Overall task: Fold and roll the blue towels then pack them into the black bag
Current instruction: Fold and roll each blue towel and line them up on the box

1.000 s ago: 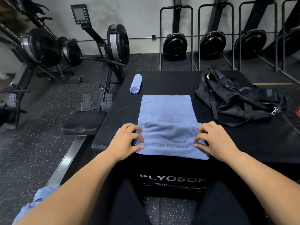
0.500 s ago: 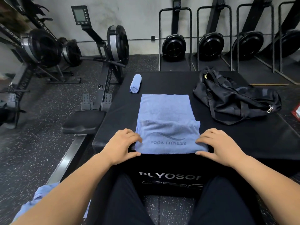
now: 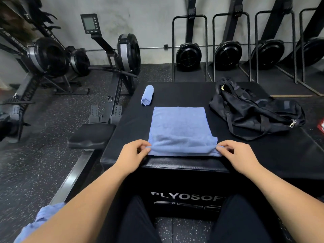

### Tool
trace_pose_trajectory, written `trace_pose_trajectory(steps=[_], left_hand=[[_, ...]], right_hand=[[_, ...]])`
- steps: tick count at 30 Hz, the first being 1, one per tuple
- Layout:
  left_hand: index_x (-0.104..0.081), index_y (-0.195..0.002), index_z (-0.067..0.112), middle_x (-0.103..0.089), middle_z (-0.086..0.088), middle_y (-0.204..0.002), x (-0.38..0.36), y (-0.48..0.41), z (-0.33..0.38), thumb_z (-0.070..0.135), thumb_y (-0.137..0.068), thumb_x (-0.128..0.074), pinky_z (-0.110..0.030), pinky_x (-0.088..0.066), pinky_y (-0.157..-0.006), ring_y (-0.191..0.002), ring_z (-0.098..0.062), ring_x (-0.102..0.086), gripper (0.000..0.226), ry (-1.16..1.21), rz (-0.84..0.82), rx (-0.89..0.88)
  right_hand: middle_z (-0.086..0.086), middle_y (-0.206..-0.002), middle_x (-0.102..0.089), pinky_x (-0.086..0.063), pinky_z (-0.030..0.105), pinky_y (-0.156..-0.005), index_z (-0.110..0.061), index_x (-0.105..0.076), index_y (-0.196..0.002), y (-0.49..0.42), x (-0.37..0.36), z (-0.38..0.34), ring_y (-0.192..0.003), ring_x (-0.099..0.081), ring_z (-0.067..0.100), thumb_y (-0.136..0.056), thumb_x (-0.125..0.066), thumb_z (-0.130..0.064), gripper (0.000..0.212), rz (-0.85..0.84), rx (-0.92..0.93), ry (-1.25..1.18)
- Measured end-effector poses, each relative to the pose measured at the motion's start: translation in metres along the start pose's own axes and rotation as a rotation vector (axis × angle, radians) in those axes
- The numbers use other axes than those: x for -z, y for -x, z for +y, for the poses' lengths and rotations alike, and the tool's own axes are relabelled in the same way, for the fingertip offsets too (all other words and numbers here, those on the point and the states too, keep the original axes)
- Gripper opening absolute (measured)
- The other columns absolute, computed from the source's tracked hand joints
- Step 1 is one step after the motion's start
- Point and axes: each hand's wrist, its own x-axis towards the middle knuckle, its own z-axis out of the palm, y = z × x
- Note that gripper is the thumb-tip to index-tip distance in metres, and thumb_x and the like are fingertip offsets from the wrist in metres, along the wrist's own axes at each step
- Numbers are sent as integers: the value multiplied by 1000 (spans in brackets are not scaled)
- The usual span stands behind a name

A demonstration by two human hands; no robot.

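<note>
A folded blue towel (image 3: 179,127) lies flat on the black plyo box (image 3: 192,95), its near end turned over into a first small roll. My left hand (image 3: 134,152) pinches the roll's left end and my right hand (image 3: 235,155) pinches its right end. A finished rolled blue towel (image 3: 147,95) lies at the box's far left. The black bag (image 3: 256,113) slumps on the box's right side, its zipper pull showing at the right end.
More blue cloth (image 3: 40,220) lies at the lower left beside my left arm. A rowing machine (image 3: 112,67) stands left of the box, its seat (image 3: 91,135) close to the box's corner. Upright rowers (image 3: 228,53) line the back wall.
Both hands have rolled the towel's near edge over, hiding the "YOGA FITNESS" print. The roll now sits at the box's front edge.
</note>
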Motion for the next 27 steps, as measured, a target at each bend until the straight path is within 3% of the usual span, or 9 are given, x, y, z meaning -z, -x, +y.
trace_pose_trajectory(steps=[3,6,8,10,14,16,19,24,27], left_hand=[[-78,-99,29,-73,5,-77,2,-16,4,27,-93,-80,-19,-51,-77,-72,-3,-64,6,176,7,136],[-80,-99,21,-77,-5,-81,2,-28,8,19,-91,-83,-16,-52,-76,-72,-5,-66,9,306,11,212],[-80,-101,17,-79,-5,-83,1,-35,9,13,-90,-83,-15,-52,-75,-72,-5,-67,11,341,2,237],[-79,-103,17,-78,-7,-83,1,-39,9,11,-91,-82,-16,-52,-76,-72,-5,-66,14,343,-10,240],[-79,-104,20,-74,-17,-83,0,-45,6,12,-93,-79,-13,-50,-76,-72,-8,-62,13,338,-12,229],[-80,-101,21,-75,-14,-83,-2,-48,5,16,-93,-80,-19,-51,-75,-71,-10,-62,10,341,4,248],[-81,-100,19,-79,-8,-85,-2,-52,7,17,-90,-83,-23,-53,-75,-73,-10,-66,10,411,-10,300],[-82,-104,18,-81,-1,-88,3,-62,6,12,-87,-86,-14,-52,-78,-81,-5,-73,19,462,-56,305],[-82,-102,18,-81,-1,-91,4,-72,4,16,-89,-84,-19,-55,-86,-87,-9,-75,14,456,-35,306]], right_hand=[[-11,-69,-71,-47,30,-70,-40,-76,-92,-15,1,-3,-68,-63,13,-97,-73,-35,8,25,-121,-168],[-4,-62,-61,-42,29,-67,-37,-79,-100,-26,2,-6,-58,-50,5,-101,-68,-29,13,11,-177,-324],[2,-71,-68,-44,26,-70,-34,-81,-102,-30,3,-10,-62,-51,4,-101,-68,-28,14,-5,-206,-406],[-3,-78,-74,-44,22,-70,-32,-82,-103,-33,5,-13,-67,-53,4,-97,-74,-29,10,-44,-236,-471],[0,-91,-78,-48,32,-76,-40,-82,-103,-37,4,-4,-74,-55,14,-84,-86,-21,27,-101,-266,-425],[-3,-89,-79,-50,29,-76,-39,-82,-100,-40,3,-2,-71,-57,10,-84,-86,-20,25,-70,-279,-397],[5,-86,-78,-40,17,-60,-27,-82,-95,-46,4,-6,-61,-50,5,-87,-84,-19,12,-24,-278,-459],[7,-93,-78,-47,29,-82,-26,-81,-103,-59,10,-6,-74,-55,14,-82,-88,-11,27,-146,-243,-494],[7,-93,-79,-48,26,-79,-22,-80,-105,-70,11,-2,-73,-54,14,-84,-82,1,31,-182,-243,-453]])
